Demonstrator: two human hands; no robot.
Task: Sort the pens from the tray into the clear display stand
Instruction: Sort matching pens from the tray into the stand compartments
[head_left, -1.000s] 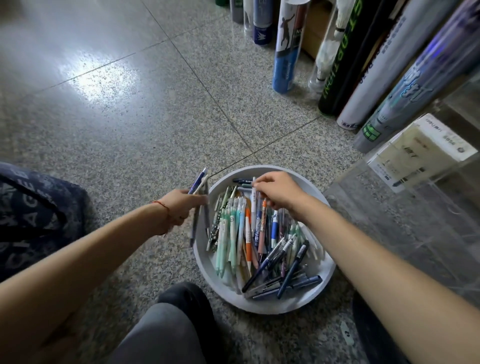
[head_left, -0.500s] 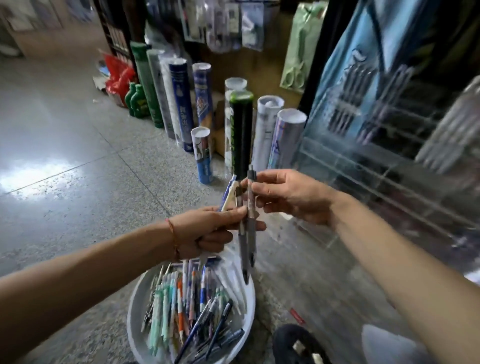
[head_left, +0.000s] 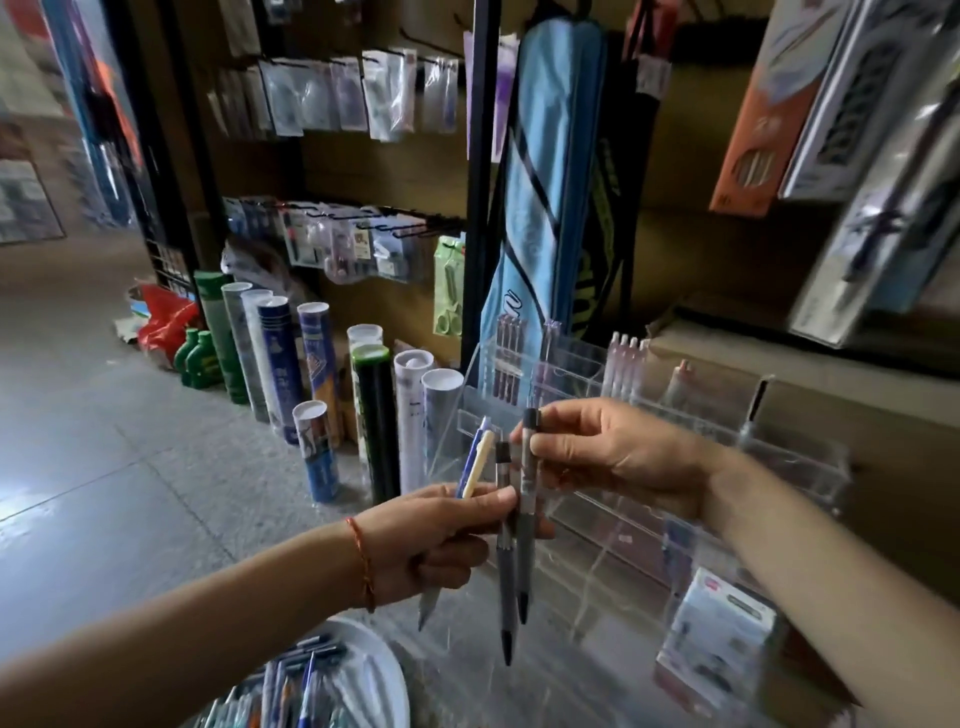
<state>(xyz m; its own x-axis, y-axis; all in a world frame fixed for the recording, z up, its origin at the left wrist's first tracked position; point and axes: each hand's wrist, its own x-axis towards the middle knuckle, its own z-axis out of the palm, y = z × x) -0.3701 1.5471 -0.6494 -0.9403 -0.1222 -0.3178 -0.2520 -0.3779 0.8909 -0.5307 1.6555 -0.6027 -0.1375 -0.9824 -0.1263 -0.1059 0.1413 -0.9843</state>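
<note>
My left hand (head_left: 436, 540) grips a small bunch of pens (head_left: 475, 462), among them a blue and cream one and a grey one (head_left: 505, 582) hanging tip down. My right hand (head_left: 613, 457) pinches the top of another grey pen (head_left: 525, 545) right beside that bunch. Both hands are raised in front of the clear display stand (head_left: 675, 431), whose upper slots hold a few upright pens (head_left: 626, 358). The white round tray (head_left: 384, 675), with several pens lying in it, sits on the floor at the bottom edge, below my left forearm.
Several upright shuttlecock tubes (head_left: 317, 374) stand on the floor left of the stand. A blue racket bag (head_left: 540, 197) hangs behind it, beside hooks of packaged goods. A small boxed item (head_left: 717, 639) lies by the stand's front. Cardboard boxes fill the right.
The view has tilted up from the tray to the stand. Both hands rose with the pens, and my right hand now pinches one grey pen at its top.
</note>
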